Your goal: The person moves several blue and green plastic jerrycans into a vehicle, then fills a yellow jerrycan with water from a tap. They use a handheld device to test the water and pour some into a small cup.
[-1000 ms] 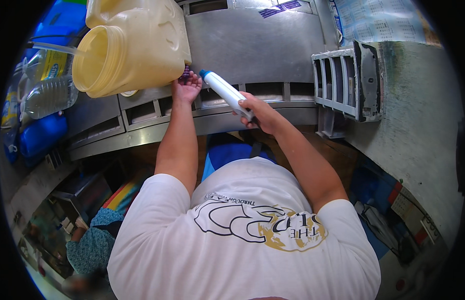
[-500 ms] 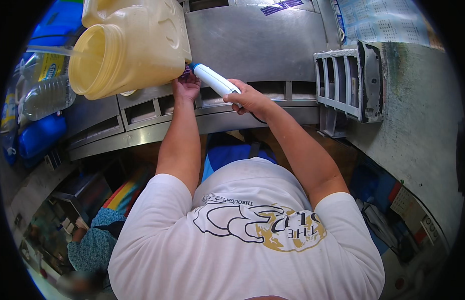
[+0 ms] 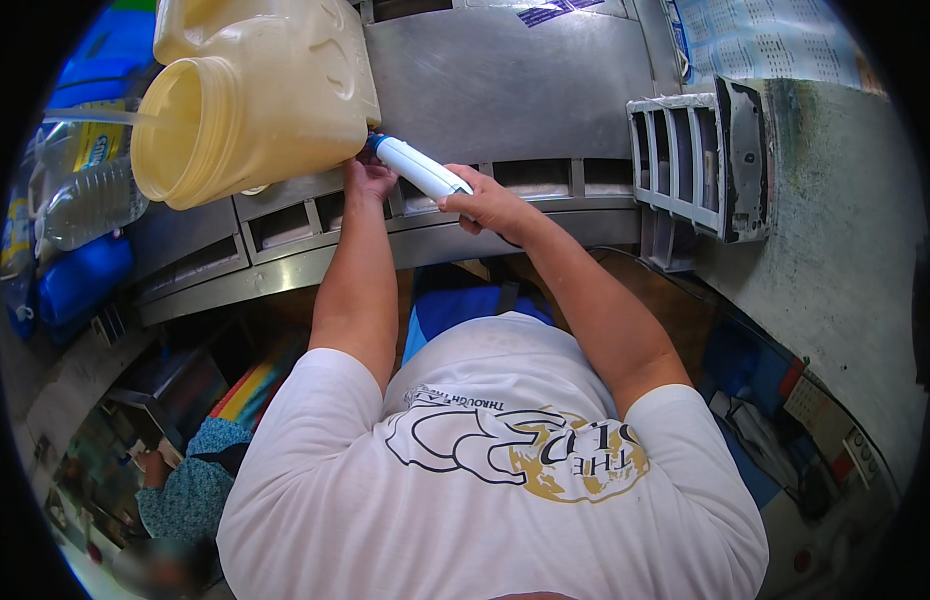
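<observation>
My right hand point(image 3: 482, 204) is closed round a white wand-shaped tool point(image 3: 425, 168) with a blue collar, its body slanting up and left. A dark cord hangs below that hand. The tool's tip meets my left hand point(image 3: 368, 180), which is palm up with curled fingers under the corner of a large yellowish plastic jug point(image 3: 297, 100). Part of the left fingers is hidden by the jug, and what they hold cannot be made out. The jug lies on its side, its wide mouth facing left, over the steel counter point(image 3: 505, 80).
A purple printed strip point(image 3: 557, 10) lies at the counter's far side. Clear bottles point(image 3: 90, 200) and blue containers point(image 3: 83, 275) crowd the left. A grey slatted frame point(image 3: 675, 160) stands right, beside a rough wall ledge point(image 3: 835, 180). Another person point(image 3: 190, 490) is at lower left.
Both hands and the white tool have shifted slightly left and the tool's tip sits a little lower. A purple piece seen at the left fingers earlier is now mostly hidden.
</observation>
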The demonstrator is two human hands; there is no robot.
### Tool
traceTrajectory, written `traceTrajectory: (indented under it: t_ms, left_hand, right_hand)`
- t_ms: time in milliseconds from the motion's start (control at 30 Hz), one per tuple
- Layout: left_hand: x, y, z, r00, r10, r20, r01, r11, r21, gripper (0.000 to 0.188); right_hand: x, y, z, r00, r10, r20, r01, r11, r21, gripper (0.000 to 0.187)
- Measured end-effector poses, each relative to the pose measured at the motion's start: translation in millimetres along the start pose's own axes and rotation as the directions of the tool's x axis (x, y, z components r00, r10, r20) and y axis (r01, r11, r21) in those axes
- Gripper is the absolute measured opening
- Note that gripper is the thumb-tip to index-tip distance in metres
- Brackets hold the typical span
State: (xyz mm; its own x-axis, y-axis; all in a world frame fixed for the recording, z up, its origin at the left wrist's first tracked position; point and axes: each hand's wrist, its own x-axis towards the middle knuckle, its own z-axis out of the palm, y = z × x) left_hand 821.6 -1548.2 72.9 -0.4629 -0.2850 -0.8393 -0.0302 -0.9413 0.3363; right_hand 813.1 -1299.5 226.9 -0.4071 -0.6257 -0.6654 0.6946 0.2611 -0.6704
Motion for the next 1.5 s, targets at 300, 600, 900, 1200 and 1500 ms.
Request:
traceTrajectory:
  t_ms: [300, 600, 900, 1200, 1500]
  left_hand:
    - [-5.5, 3.6, -2.0, 0.99, -0.065, 0.121, 0.066, 0.998, -0.005, 0.037]
    - [-4.9, 1.4, -1.9, 0.996, -0.038, 0.076, 0.036, 0.999, 0.023, 0.037]
    - [-6.1, -4.3, 0.9, 1.0, -0.026, 0.012, 0.025, 0.999, 0.046, 0.035]
    - [-2.9, -3.6, 1.8, 1.0, 0.004, -0.031, -0.002, 0.997, 0.072, 0.038]
    - [-6.0, -4.9, 2.9, 1.0, -0.011, -0.007, 0.011, 0.997, 0.077, 0.042]
  right_hand:
    - [-1.0, 9.8, -3.6, 1.0, 0.015, -0.016, -0.015, 1.0, 0.004, 0.079]
    - [-0.6, 2.7, -6.3, 1.0, 0.003, -0.015, -0.003, 1.0, -0.022, 0.076]
    - [5.7, -17.9, -25.8, 0.999, 0.013, -0.03, -0.013, 1.0, -0.004, 0.068]
    - [11.9, -26.4, -35.4, 1.0, 0.016, 0.024, -0.015, 0.997, -0.073, 0.068]
    - [16.0, -20.4, -41.3, 0.999, -0.014, 0.052, 0.019, 0.994, -0.104, 0.065]
